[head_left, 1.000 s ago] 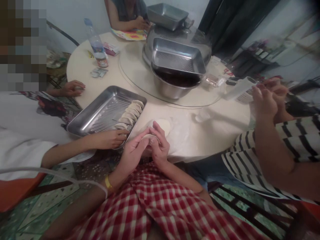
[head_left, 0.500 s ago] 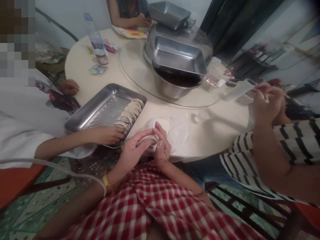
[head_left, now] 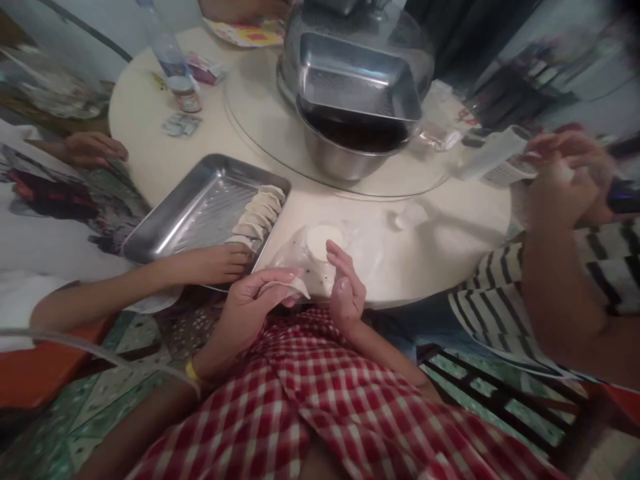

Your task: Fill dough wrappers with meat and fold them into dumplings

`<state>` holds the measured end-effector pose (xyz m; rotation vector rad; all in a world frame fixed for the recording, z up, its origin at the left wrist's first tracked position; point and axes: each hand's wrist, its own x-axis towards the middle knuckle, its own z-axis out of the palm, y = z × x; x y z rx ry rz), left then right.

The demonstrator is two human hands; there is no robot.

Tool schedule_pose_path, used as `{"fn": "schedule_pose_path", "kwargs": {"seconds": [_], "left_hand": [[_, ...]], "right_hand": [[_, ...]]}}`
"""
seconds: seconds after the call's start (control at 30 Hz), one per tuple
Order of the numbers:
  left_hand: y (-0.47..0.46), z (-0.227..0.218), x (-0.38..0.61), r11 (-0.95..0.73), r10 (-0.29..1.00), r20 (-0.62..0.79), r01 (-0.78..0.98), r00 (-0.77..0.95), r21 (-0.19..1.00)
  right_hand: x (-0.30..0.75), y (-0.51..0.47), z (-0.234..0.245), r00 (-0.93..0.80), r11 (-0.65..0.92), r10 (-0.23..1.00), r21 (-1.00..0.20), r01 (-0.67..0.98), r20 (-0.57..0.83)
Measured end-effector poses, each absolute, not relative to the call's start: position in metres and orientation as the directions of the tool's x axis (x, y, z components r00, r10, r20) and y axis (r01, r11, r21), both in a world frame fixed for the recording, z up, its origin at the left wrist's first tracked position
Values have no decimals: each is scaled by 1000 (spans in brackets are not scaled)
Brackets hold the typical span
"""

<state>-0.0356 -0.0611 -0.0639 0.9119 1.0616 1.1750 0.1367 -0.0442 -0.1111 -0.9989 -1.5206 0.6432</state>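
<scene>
My left hand (head_left: 257, 303) is closed on a folded dumpling (head_left: 295, 285), whose pale edge sticks out past the fingers to the right. Apart from it, my right hand (head_left: 347, 287) is held upright at the table's edge with its fingers stretched out and nothing in it. A round dough wrapper (head_left: 323, 240) lies on a clear plastic sheet (head_left: 290, 257) just beyond my hands. To the left, a metal tray (head_left: 175, 207) holds a row of several dumplings (head_left: 257, 217) along its right side. A co-worker's hand (head_left: 225, 263) reaches over the tray's near corner, touching the row's nearest end.
A steel bowl (head_left: 345, 160) with dark contents stands on the glass turntable (head_left: 255, 127), with another metal tray (head_left: 357, 87) resting on it. At right, a person in striped sleeves works with both hands (head_left: 565, 177). A bottle (head_left: 170, 57) and jar (head_left: 186, 97) stand far left.
My hands have come apart: the left keeps the dumpling and has moved left, while the right has let go and moved right. The view has shifted slightly.
</scene>
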Motion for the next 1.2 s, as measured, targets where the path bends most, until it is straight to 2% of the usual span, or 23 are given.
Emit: {"fn": "schedule_pose_path", "kwargs": {"seconds": [0.1,0.2,0.3,0.37,0.5,0.63,0.7,0.77,0.87,0.97,1.07,1.2], "left_hand": [[-72,-61,-53,368,929,-363,-292,71,883],[-83,-61,-71,501,859,-503,-359,94,787],[-89,-66,-85,589,792,-590,-455,159,668],[-91,-70,-92,611,768,-621,-474,159,635],[-86,-65,-108,577,796,-599,-400,83,712],[-73,-47,-131,427,889,-456,-301,-31,853],[-66,-40,-143,336,923,-377,-311,-81,889],[-60,-38,-151,276,937,-331,-344,-111,897],[-56,-37,-157,286,933,-340,-336,-115,897],[-57,-36,-161,333,915,-378,-265,-138,905],[-59,-35,-168,361,906,-394,-203,-155,910],[-60,-38,-180,379,908,-395,-129,-139,916]], "right_hand": [[139,-45,-94,29,517,849,-841,162,527],[140,-41,-81,-72,485,873,-847,218,482],[137,-34,-72,-153,485,875,-831,274,460],[133,-30,-68,-179,496,868,-816,296,463],[130,-25,-62,-180,517,856,-791,327,485],[127,-16,-58,-217,549,835,-739,392,505],[120,-6,-54,-322,607,795,-658,446,515],[107,9,-48,-489,697,717,-520,494,496],[77,35,-38,-762,827,560,-288,484,326],[46,58,-34,-897,894,438,-141,426,61],[25,72,-39,-914,913,387,-87,399,-123],[14,76,-45,-932,945,310,-52,324,-188]]}}
